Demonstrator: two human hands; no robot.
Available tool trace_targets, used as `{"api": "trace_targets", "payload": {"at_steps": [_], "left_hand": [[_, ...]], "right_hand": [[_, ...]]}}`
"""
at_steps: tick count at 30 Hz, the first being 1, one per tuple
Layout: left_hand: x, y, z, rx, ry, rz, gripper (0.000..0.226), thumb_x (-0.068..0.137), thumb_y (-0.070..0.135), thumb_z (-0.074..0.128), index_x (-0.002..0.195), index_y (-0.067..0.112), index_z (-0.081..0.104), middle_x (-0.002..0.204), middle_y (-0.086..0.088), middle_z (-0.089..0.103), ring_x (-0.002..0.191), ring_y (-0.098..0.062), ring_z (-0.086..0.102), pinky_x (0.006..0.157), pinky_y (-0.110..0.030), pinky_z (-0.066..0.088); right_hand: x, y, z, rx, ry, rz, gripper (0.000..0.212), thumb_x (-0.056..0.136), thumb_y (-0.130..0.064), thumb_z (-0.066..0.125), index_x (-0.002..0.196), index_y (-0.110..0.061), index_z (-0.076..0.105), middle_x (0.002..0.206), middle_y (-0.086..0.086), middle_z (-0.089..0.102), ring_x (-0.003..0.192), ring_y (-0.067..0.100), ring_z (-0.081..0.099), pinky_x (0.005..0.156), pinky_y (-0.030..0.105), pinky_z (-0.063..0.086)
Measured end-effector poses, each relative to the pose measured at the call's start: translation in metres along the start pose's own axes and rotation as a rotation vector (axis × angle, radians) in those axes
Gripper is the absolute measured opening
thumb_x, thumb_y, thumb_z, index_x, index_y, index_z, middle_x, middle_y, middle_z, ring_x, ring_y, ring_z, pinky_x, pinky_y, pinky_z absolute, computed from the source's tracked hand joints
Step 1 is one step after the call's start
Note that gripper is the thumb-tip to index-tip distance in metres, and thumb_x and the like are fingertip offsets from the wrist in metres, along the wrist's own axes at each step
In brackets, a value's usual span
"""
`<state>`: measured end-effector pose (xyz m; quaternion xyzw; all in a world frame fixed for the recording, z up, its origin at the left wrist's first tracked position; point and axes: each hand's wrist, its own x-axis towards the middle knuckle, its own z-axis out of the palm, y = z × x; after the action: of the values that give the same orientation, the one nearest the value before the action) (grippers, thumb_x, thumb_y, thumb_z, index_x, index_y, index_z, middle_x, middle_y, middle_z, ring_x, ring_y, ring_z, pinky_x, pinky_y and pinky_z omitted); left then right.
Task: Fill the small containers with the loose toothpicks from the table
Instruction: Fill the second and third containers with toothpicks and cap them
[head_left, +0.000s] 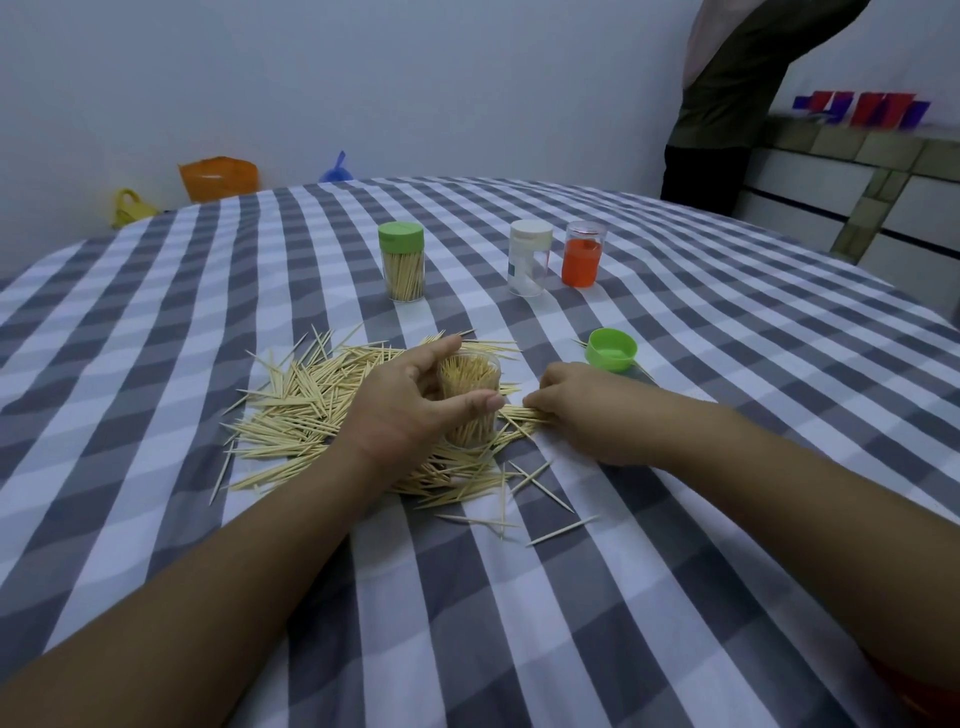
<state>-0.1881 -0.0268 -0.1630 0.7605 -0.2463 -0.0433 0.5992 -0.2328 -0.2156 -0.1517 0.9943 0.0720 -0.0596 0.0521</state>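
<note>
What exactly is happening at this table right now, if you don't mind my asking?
A person is refilling toothpick jars. The left hand grips an open clear plastic jar already packed with toothpicks, standing in the pile of loose wooden toothpicks on the grey-and-white checked tablecloth. The right hand pinches a small bundle from the pile. The jar's loose green cap lies nearby; a green-capped full jar stands behind.

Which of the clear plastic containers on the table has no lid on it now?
The clear container gripped by the left hand, standing in the toothpick pile. The three behind are capped.
</note>
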Motion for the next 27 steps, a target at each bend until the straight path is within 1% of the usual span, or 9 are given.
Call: {"api": "trace_targets", "payload": {"at_steps": [2, 5, 9, 12, 14, 16, 19, 22, 27], "left_hand": [[0.0, 0.0, 0.0, -0.003, -0.002, -0.003, 0.096, 0.048, 0.042, 0.078, 0.136, 0.014, 0.049, 0.116, -0.003, 0.068, 0.102, -0.005, 0.065, 0.092, -0.024, 0.052], [0.0, 0.0, 0.0, -0.005, -0.003, 0.0, 0.094, 0.05, 0.04, 0.078, 0.136, 0.014, 0.05, 0.113, -0.003, 0.069, 0.099, -0.003, 0.065, 0.086, -0.017, 0.052], [-0.001, 0.0, -0.001, 0.004, 0.001, 0.0, 0.093, 0.05, 0.041, 0.078, 0.135, 0.015, 0.05, 0.113, -0.002, 0.069, 0.1, -0.004, 0.065, 0.09, -0.02, 0.052], [-0.001, 0.0, -0.001, -0.031, -0.008, -0.005, 0.096, 0.048, 0.041, 0.079, 0.135, 0.014, 0.05, 0.112, -0.002, 0.068, 0.098, -0.004, 0.066, 0.093, -0.027, 0.052], [-0.001, 0.001, 0.0, -0.015, 0.002, 0.002, 0.092, 0.05, 0.038, 0.079, 0.135, 0.015, 0.05, 0.106, 0.001, 0.069, 0.088, 0.003, 0.065, 0.087, -0.018, 0.052], [-0.001, 0.0, 0.0, 0.001, 0.011, 0.007, 0.091, 0.051, 0.038, 0.078, 0.135, 0.015, 0.051, 0.109, -0.001, 0.069, 0.09, 0.002, 0.065, 0.086, -0.015, 0.052], [-0.001, 0.0, 0.0, -0.01, 0.009, 0.014, 0.093, 0.05, 0.039, 0.078, 0.135, 0.015, 0.05, 0.111, -0.003, 0.07, 0.095, -0.002, 0.067, 0.087, -0.019, 0.053], [0.0, -0.001, 0.0, -0.029, -0.002, 0.006, 0.1, 0.046, 0.045, 0.079, 0.136, 0.014, 0.049, 0.112, -0.003, 0.069, 0.1, -0.008, 0.067, 0.093, -0.031, 0.053], [0.0, -0.001, 0.001, -0.017, 0.005, 0.018, 0.094, 0.05, 0.04, 0.078, 0.136, 0.015, 0.049, 0.112, -0.001, 0.069, 0.099, -0.004, 0.066, 0.093, -0.025, 0.052]], "right_hand": [[-0.001, -0.003, 0.002, -0.038, 0.063, -0.004, 0.037, 0.09, 0.001, 0.042, 0.121, -0.012, 0.056, 0.118, 0.007, 0.047, 0.109, 0.023, 0.048, 0.088, 0.036, 0.046], [-0.004, -0.007, 0.004, -0.082, 0.164, -0.019, 0.031, 0.093, 0.0, 0.036, 0.117, -0.01, 0.054, 0.113, 0.007, 0.049, 0.106, 0.022, 0.047, 0.074, 0.028, 0.037], [-0.001, -0.002, 0.001, -0.089, 0.171, 0.059, 0.031, 0.091, 0.001, 0.039, 0.116, -0.01, 0.053, 0.113, 0.007, 0.052, 0.104, 0.022, 0.05, 0.071, 0.027, 0.035], [0.006, 0.002, -0.009, 0.021, 0.113, 0.181, 0.023, 0.091, -0.001, 0.044, 0.108, -0.012, 0.054, 0.094, 0.004, 0.056, 0.078, 0.019, 0.051, 0.061, 0.027, 0.036], [0.01, 0.002, -0.019, 0.209, 0.139, 0.224, 0.013, 0.095, -0.007, 0.043, 0.1, -0.013, 0.053, 0.081, 0.0, 0.052, 0.069, 0.015, 0.047, 0.053, 0.025, 0.033], [0.012, 0.001, -0.028, 0.521, 0.213, 0.218, 0.011, 0.098, -0.012, 0.044, 0.095, -0.015, 0.053, 0.084, -0.001, 0.056, 0.071, 0.01, 0.051, 0.058, 0.02, 0.038], [0.013, -0.007, -0.036, 1.061, 0.346, 0.181, 0.01, 0.098, -0.009, 0.045, 0.097, -0.011, 0.056, 0.084, 0.004, 0.062, 0.079, 0.014, 0.061, 0.071, 0.024, 0.051], [0.015, -0.018, -0.037, 1.454, 0.534, 0.143, 0.012, 0.098, -0.006, 0.044, 0.099, -0.008, 0.055, 0.084, 0.007, 0.063, 0.08, 0.018, 0.066, 0.074, 0.026, 0.056], [0.015, -0.037, -0.036, 1.726, 0.713, 0.115, 0.016, 0.099, -0.008, 0.043, 0.091, -0.015, 0.055, 0.085, 0.006, 0.066, 0.082, 0.017, 0.068, 0.077, 0.027, 0.058]]}}
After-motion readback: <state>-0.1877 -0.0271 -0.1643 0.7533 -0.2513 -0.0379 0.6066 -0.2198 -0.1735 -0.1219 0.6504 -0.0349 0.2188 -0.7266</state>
